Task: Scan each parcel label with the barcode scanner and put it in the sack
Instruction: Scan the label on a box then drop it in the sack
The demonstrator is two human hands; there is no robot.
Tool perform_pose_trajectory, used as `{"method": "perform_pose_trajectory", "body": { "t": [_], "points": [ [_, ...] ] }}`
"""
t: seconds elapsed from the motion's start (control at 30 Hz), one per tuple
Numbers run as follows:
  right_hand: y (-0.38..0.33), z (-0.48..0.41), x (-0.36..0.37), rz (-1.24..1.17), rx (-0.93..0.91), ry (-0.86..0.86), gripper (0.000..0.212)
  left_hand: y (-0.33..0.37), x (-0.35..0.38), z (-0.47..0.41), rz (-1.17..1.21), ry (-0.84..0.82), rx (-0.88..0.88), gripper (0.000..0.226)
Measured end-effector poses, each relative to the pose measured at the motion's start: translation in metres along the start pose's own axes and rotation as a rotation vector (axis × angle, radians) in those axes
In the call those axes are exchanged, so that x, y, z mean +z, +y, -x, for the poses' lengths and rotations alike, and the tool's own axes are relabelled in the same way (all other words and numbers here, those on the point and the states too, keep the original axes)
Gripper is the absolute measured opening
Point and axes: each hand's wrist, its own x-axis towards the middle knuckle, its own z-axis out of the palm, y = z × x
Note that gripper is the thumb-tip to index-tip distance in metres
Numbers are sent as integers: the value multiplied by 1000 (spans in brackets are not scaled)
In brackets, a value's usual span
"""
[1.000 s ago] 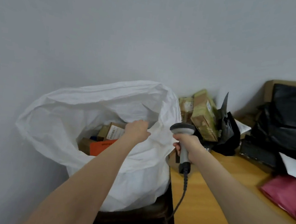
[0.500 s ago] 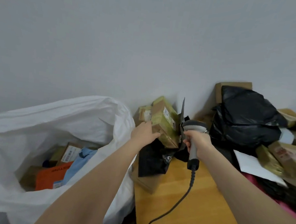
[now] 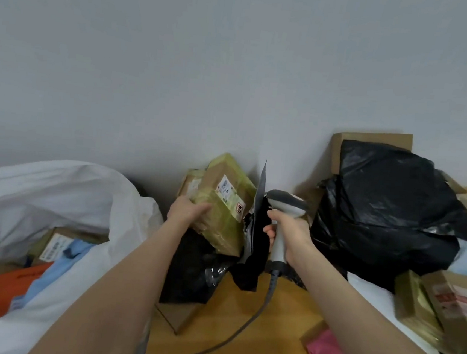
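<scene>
Brown cardboard parcel (image 3: 221,204), yellow-taped, label up, gripped at its left edge by the left hand (image 3: 186,210), tilted on a black bag (image 3: 192,270) at the back of the counter (image 3: 262,336). Right hand (image 3: 290,230) wrapped round the handle of the grey barcode scanner (image 3: 285,207) just right of it. White sack (image 3: 54,188) open at left, holding an orange parcel (image 3: 7,292), a light blue one (image 3: 55,268) and a labelled box (image 3: 54,245).

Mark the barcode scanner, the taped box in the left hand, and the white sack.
barcode scanner (image 3: 286,203): head view, on its grey scanning head.
taped box (image 3: 228,219): head view, on its taped front face.
white sack (image 3: 54,188): head view, on its far inner wall.
</scene>
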Motion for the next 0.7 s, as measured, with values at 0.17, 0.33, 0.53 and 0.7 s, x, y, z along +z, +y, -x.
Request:
{"method": "perform_pose_trajectory", "body": {
  "t": [0.17,0.33,0.53,0.7],
  "points": [
    [-12,-1,-2,-81,5,-57,10,18,-37,10,189,187,55,33],
    [-34,11,1,-171,-83,-67,12,33,-106,42,456,109,49,17],
    [-40,37,-8,-106,-183,-71,42,18,-160,78,371,-108,135,6],
    [0,67,-25,-155,-9,-139,47,4,-147,102,356,-179,168,21]
  ]
}}
